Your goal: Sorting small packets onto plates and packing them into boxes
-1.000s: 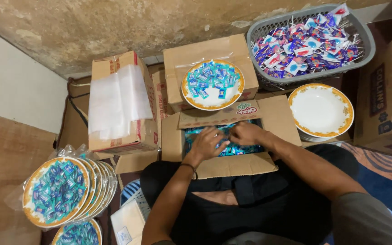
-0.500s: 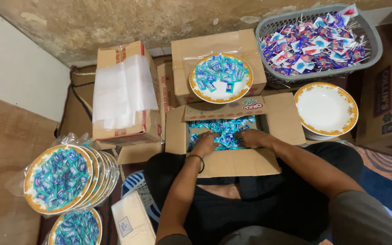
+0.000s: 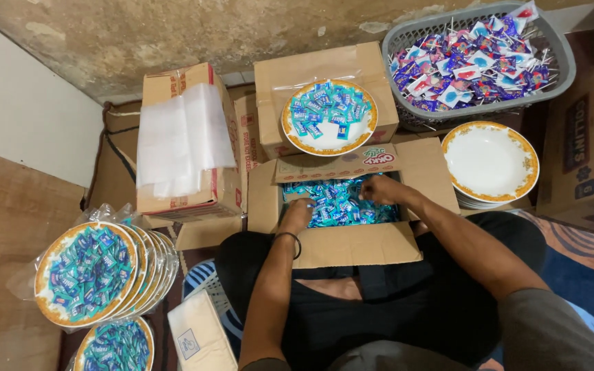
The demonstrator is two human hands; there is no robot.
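My left hand and right hand were both sunk in the open brown cardboard box on the floor, fingers curled around small blue wrapped candies; the half-filled gold-rimmed white plate sat directly beyond, nearer the right.

Five cardboard boxes, one grey basket.

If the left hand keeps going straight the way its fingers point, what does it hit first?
The left hand points down and forward into the open cardboard box, so it would probably meet the blue-wrapped candies right under its fingertips first. Beyond them stands the box's far flap, though depth is hard to judge.
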